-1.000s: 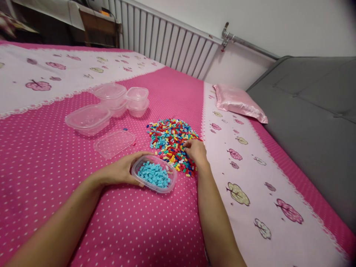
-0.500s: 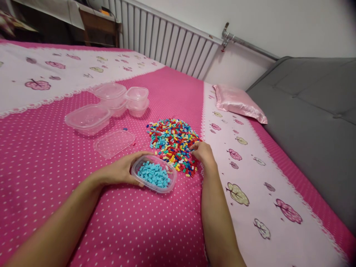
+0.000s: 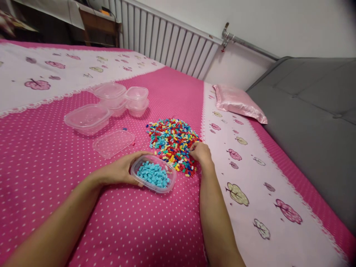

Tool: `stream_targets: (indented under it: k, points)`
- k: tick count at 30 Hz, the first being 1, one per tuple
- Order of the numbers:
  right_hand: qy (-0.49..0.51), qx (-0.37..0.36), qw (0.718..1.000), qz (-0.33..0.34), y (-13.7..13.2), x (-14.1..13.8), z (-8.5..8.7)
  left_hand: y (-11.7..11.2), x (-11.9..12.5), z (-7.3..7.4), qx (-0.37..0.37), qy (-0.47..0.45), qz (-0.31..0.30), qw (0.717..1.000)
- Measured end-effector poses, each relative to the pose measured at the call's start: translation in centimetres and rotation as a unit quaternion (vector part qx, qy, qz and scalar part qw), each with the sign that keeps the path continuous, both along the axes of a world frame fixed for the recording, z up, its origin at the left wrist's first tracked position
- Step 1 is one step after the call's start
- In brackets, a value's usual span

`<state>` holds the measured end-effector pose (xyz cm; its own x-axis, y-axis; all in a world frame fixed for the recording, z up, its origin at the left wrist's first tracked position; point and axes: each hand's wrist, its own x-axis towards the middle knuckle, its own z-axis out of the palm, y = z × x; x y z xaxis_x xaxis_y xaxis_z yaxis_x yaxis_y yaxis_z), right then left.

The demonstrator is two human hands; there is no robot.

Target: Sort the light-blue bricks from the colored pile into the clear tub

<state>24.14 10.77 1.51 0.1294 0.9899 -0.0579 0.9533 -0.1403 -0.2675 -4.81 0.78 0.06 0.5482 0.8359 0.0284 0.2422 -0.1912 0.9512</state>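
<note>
A pink bedspread (image 3: 133, 230) is lying beneath both hands. A multicoloured pile (image 3: 170, 137) is spreading at the bent fingers of the right hand (image 3: 202, 152); whether they are pinching anything is unclear. The left hand (image 3: 121, 170) is gripping a clear tub (image 3: 172, 180) holding light-blue pieces (image 3: 153, 174).

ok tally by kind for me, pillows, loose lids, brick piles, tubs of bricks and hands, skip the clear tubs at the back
Pillow: 1
Loose lid: 1
Mixed-colour brick pile: 1
Tub of mostly light blue bricks: 1
Hands: 2 (left hand, right hand)
Total: 6
</note>
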Motion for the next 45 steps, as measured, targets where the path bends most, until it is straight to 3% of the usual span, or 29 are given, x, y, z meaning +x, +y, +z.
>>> stream_targets:
  k: [12, 16, 18, 19, 21, 23, 24, 26, 29, 32, 34, 36, 40, 42, 45]
  points:
    - [0.018, -0.034, 0.999, 0.011, -0.3, 0.0, 0.4, -0.1, 0.0, 0.2, 0.005, 0.010, 0.000, 1.000]
    - [0.139, 0.009, 0.990, -0.015, 0.0, 0.6, 0.1, -0.1, 0.0, 0.3, -0.002, 0.007, 0.000, 1.000]
    - [0.316, 0.058, 0.946, -0.052, 0.3, 0.7, 0.3, -0.1, 0.0, 0.2, -0.008, 0.007, 0.003, 1.000]
    - [0.421, 0.082, 0.900, -0.076, 0.5, 0.8, 0.5, -0.1, 0.0, 0.2, -0.008, 0.009, 0.004, 1.000]
    - [0.603, 0.114, 0.780, -0.123, 0.8, 0.8, 1.1, -0.1, -0.1, 0.1, -0.009, 0.011, 0.004, 1.000]
    - [0.707, 0.121, 0.679, -0.154, 1.0, 1.0, 1.8, -0.1, -0.1, 0.0, -0.008, 0.010, 0.004, 1.000]
    - [0.733, 0.116, 0.650, -0.162, 1.1, 1.1, 2.0, -0.1, -0.1, 0.0, -0.008, 0.010, 0.003, 1.000]
    - [0.751, 0.098, 0.631, -0.165, 1.0, 1.4, 2.3, -0.1, -0.1, 0.1, -0.008, 0.010, 0.001, 1.000]
    - [0.746, 0.074, 0.643, -0.158, 0.9, 1.7, 2.4, 0.0, -0.1, 0.1, -0.009, 0.011, 0.001, 1.000]
    - [0.761, 0.065, 0.622, -0.173, 0.8, 1.7, 2.3, 0.0, -0.1, 0.1, -0.008, 0.006, 0.004, 1.000]
    - [0.756, 0.052, 0.630, -0.167, 0.8, 1.5, 2.2, 0.0, -0.1, 0.1, -0.010, 0.002, 0.004, 1.000]
    - [0.716, 0.036, 0.684, -0.132, 0.6, 1.1, 2.1, 0.0, 0.0, 0.0, -0.011, -0.001, 0.001, 1.000]
    - [0.550, 0.032, 0.834, 0.020, 0.0, -0.4, 1.5, 0.0, 0.0, 0.1, -0.013, 0.002, 0.001, 1.000]
    - [0.456, 0.033, 0.883, 0.105, -0.3, -1.6, 1.1, 0.0, 0.0, 0.2, -0.011, 0.004, 0.002, 1.000]
    - [0.306, 0.015, 0.934, 0.187, -0.9, -3.6, 0.8, 0.0, -0.1, 0.1, -0.001, 0.013, 0.003, 1.000]
